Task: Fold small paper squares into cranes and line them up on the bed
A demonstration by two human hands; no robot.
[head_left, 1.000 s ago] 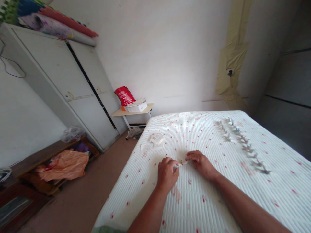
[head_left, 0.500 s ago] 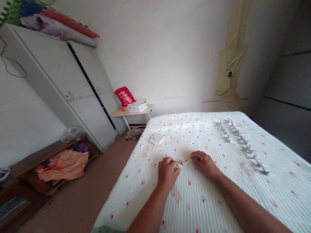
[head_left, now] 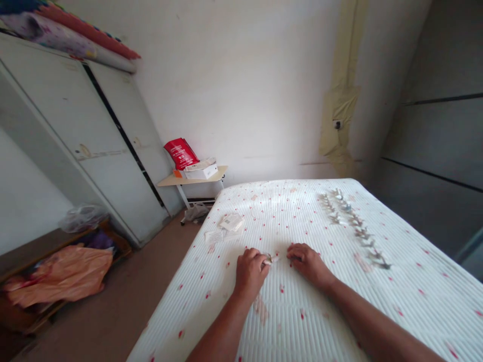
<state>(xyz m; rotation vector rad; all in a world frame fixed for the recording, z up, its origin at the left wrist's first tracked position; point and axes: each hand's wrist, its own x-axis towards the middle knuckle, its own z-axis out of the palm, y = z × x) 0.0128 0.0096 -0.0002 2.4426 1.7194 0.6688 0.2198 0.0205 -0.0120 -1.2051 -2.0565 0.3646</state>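
My left hand (head_left: pixel 251 271) is closed, pinching a small piece of folded paper (head_left: pixel 272 259) between thumb and fingers, just above the quilted bed cover. The paper's finer folds are too small and blurred to make out. To its right, my right hand (head_left: pixel 309 261) hovers low over the cover, palm down, fingers loosely bent, with nothing visible in them. A short gap separates it from the paper. Beyond my left hand lies a small stack of printed paper squares (head_left: pixel 231 222). Several folded paper cranes (head_left: pixel 361 233) stand in two rows to the right.
The white ribbed bed cover (head_left: pixel 294 311) has small red marks. At the far left corner stands a small table (head_left: pixel 166 182) bearing a red bag (head_left: pixel 181 152) and a white box (head_left: pixel 202 172). A grey cabinet (head_left: pixel 101 151) and a low shelf with an orange bag (head_left: pixel 64 274) are at left.
The view has swung to the right, so everything shifts left in the picture. My left hand keeps the folded paper; my right hand's fingers are a little more bent.
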